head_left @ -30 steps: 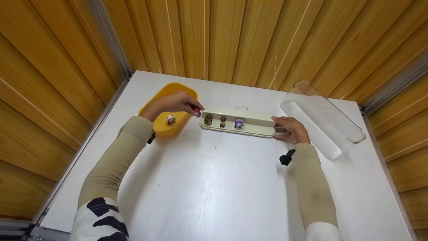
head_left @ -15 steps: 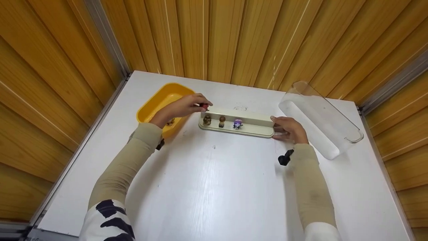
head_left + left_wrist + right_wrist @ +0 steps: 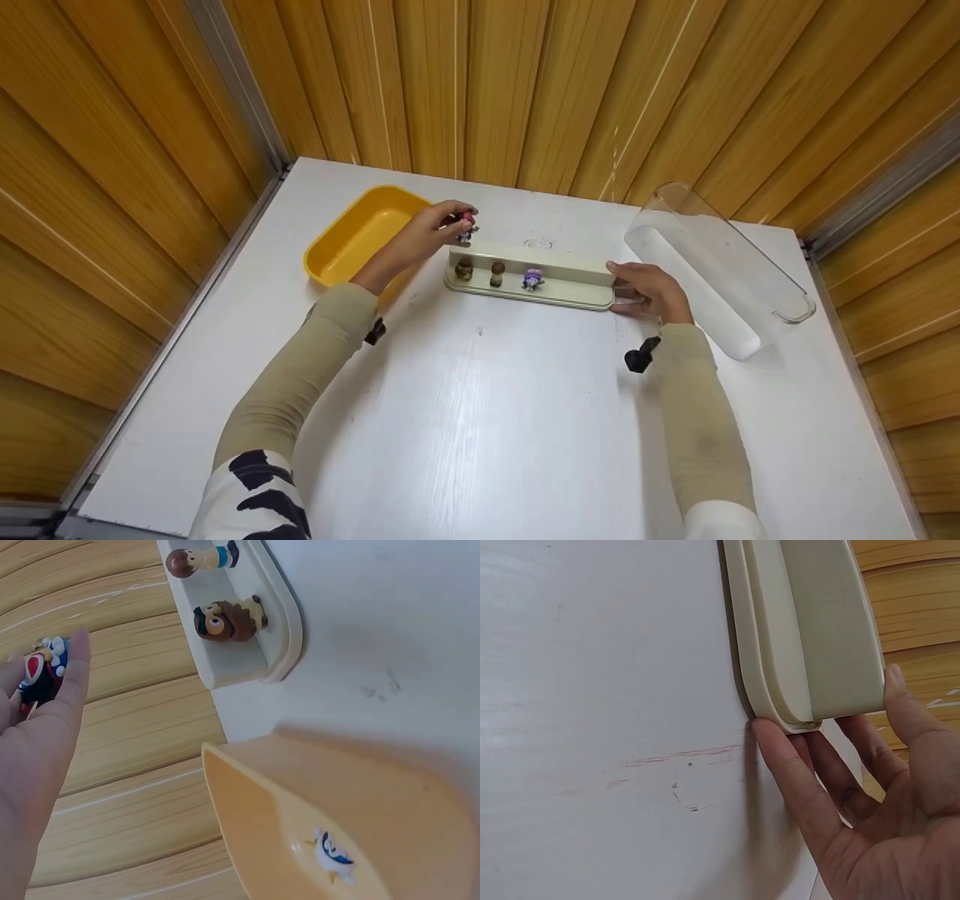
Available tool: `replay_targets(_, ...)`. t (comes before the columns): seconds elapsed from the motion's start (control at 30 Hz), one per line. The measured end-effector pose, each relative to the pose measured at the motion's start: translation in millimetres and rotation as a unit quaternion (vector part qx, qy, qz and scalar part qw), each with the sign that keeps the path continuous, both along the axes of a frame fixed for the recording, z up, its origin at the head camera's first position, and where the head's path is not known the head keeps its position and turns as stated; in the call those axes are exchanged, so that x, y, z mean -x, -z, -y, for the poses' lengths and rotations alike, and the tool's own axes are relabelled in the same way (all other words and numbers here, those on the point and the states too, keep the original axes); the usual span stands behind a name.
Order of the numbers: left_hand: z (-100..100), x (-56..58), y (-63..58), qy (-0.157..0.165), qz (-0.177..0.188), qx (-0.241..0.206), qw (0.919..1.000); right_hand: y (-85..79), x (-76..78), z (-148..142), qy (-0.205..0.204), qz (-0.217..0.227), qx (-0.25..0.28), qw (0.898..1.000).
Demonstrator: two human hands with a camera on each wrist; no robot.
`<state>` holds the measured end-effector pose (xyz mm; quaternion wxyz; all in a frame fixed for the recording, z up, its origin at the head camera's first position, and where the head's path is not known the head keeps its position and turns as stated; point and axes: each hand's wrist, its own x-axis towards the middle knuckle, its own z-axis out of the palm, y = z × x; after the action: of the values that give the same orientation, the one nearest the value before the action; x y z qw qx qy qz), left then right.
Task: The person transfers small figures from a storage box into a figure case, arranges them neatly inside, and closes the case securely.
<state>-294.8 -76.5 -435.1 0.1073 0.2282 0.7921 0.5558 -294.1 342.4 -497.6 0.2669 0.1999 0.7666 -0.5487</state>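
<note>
My left hand (image 3: 420, 236) pinches a small figurine (image 3: 46, 675) with red, white, blue and dark parts, held above the left end of a cream two-level display base (image 3: 577, 292). On the base's lower step stand an owl figurine (image 3: 229, 621), a brown-haired figurine (image 3: 497, 274) and a purple-hatted figurine (image 3: 533, 280). My right hand (image 3: 652, 289) grips the base's right end, thumb at the upper back edge, fingers at the lower rim. Inside the yellow bin (image 3: 330, 251) lies a white and blue figurine (image 3: 332, 853), hidden by my left arm in the head view.
A clear cover (image 3: 727, 270) lies slanted on the white table (image 3: 510, 412) to the right, close to my right hand. Wood-panelled walls (image 3: 495, 90) enclose the back and sides. The bin stands left of the base, beneath my left forearm.
My left hand has moved right from over the bin to above the base's left end, carrying the figurine and then raising it slightly. My right hand stays on the base.
</note>
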Motion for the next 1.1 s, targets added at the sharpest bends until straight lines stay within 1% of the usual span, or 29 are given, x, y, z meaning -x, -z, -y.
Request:
replay_targets(0.1,0,-2.0,4.9,-0.014,0.013,0.003,0.9998,3.4,0.1,1,0.004,0.007,0.005,1.0)
replay_targets(0.23,-1,-1.0,7.3,-0.01,0.006,0.033,0.9994,2.3,0.8,-1,0.003,0.002,0.0,1.0)
replay_targets(0.33,-3,-0.3,11.7,-0.002,-0.011,0.045,0.9989,2.6,0.0,-1,-0.005,0.005,0.002,1.0)
replay_targets(0.4,-6,0.8,15.0,0.004,-0.028,0.046,0.9985,2.6,-0.8,-1,-0.009,0.004,0.002,1.0)
replay_targets(0.5,-11,1.4,17.3,0.009,-0.043,0.044,0.9981,2.2,-1.0,-2,-0.011,0.001,0.004,1.0)
replay_targets(0.63,-20,0.4,18.3,0.006,-0.039,0.038,0.9985,1.8,-0.3,-2,-0.006,0.002,0.005,1.0)
replay_targets(0.77,-30,-1.3,24.4,0.002,-0.041,0.039,0.9984,3.3,-0.1,-2,-0.002,0.001,-0.001,1.0)
replay_targets(0.9,-39,-5.3,31.5,0.008,-0.036,0.049,0.9981,5.0,-1.0,-2,-0.006,-0.001,-0.008,1.0)
replay_targets(1.0,-46,-6.8,35.7,0.018,-0.022,0.037,0.9989,5.6,-1.0,-2,-0.007,-0.001,-0.006,1.0)
replay_targets(1.1,-53,-7.5,38.2,0.017,-0.021,0.035,0.999,5.8,-0.1,-2,-0.012,-0.002,0.0,1.0)
